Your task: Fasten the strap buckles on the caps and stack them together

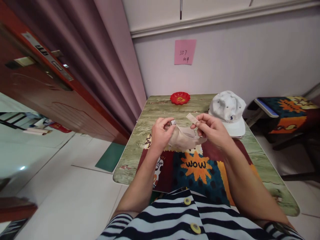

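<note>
A thin beige cloth piece (183, 140), with a tab at each end, is stretched between my hands just above the table mat. It looks like a bra, though its folds hide the full shape. My left hand (162, 133) pinches the end with the small grey tab (173, 122) between thumb and fingers. In my right hand (208, 128), thumb and forefinger grip the other end, where a flat pale tab (192, 119) sticks out to the upper left. The two tabs are apart. Below lies a colourful mat (196, 165) printed with "WOW".
A white cap (228, 108) sits right of my right hand. Behind my hands is a red scalloped dish (180, 98) near the wall. The wood-patterned table (135, 143) has rounded corners. A brown door (75, 96) and purple curtain (107, 43) stand at left; a bench (287, 106) is at right.
</note>
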The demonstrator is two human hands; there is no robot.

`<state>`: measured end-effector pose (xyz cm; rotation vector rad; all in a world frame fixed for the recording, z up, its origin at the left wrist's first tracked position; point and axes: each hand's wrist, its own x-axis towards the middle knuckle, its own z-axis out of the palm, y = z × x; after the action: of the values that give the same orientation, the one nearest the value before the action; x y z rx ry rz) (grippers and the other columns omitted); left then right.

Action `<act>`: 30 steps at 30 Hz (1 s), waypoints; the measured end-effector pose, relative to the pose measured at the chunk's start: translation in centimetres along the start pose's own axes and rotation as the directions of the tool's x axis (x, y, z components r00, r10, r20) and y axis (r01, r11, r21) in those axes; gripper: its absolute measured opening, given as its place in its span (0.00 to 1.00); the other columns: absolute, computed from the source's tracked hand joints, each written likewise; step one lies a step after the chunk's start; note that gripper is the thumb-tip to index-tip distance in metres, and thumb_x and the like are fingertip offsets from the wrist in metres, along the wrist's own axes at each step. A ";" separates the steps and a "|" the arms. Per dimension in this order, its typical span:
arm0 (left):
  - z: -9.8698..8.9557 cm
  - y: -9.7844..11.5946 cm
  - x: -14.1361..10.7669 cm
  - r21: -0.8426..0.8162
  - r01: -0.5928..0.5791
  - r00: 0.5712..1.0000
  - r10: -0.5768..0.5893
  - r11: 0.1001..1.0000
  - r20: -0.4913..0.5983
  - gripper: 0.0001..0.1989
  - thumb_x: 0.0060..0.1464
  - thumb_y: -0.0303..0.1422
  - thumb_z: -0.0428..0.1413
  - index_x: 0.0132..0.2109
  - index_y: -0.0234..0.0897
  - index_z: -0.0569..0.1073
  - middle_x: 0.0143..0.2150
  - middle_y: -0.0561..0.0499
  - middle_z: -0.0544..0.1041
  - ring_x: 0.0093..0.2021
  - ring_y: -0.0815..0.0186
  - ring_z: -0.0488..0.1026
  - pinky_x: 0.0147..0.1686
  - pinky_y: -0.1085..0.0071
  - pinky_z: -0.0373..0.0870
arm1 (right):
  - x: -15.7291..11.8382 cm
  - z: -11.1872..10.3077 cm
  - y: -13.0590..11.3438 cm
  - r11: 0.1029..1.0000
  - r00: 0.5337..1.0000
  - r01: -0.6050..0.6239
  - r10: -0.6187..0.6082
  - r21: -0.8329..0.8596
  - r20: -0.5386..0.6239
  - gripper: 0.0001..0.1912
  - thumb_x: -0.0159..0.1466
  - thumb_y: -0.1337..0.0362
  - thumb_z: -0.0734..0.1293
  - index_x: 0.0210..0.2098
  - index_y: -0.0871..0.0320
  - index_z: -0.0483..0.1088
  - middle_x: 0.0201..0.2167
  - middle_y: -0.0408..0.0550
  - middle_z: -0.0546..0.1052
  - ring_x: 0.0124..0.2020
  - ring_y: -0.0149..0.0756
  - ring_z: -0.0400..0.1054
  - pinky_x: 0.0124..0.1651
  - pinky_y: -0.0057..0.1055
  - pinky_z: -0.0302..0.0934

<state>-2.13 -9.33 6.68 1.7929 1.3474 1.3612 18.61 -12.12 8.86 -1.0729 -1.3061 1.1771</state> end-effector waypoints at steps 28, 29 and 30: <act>3.2 -4.8 -1.2 0.237 -0.019 0.946 -0.059 0.971 0.319 0.07 0.52 0.26 0.57 0.38 0.40 0.78 0.41 0.46 0.80 0.41 0.58 0.76 0.46 0.63 0.72 | 1.2 2.5 10.6 0.974 0.952 -0.225 0.213 -0.029 -0.218 0.17 0.60 0.47 0.69 0.30 0.54 0.67 0.19 0.42 0.75 0.18 0.32 0.66 0.20 0.25 0.53; 3.9 -4.5 -1.0 0.312 -0.087 0.923 -0.042 0.946 0.383 0.11 0.51 0.24 0.57 0.40 0.40 0.79 0.45 0.45 0.80 0.44 0.57 0.77 0.48 0.62 0.71 | 1.2 2.4 10.9 0.978 0.953 -0.205 0.190 -0.037 -0.236 0.17 0.60 0.47 0.68 0.30 0.53 0.67 0.17 0.40 0.73 0.18 0.32 0.65 0.20 0.26 0.53; 4.6 -4.3 -0.8 0.370 -0.127 0.894 -0.056 0.921 0.445 0.14 0.50 0.22 0.57 0.42 0.41 0.79 0.47 0.44 0.79 0.45 0.55 0.77 0.48 0.62 0.71 | 1.1 2.2 11.1 0.983 0.952 -0.182 0.168 -0.034 -0.256 0.17 0.60 0.47 0.68 0.30 0.53 0.67 0.16 0.39 0.72 0.17 0.32 0.64 0.20 0.26 0.53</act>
<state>0.32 -7.66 1.09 2.2279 1.3885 0.6436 16.09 -9.80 -1.96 -1.3564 -1.0681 1.0950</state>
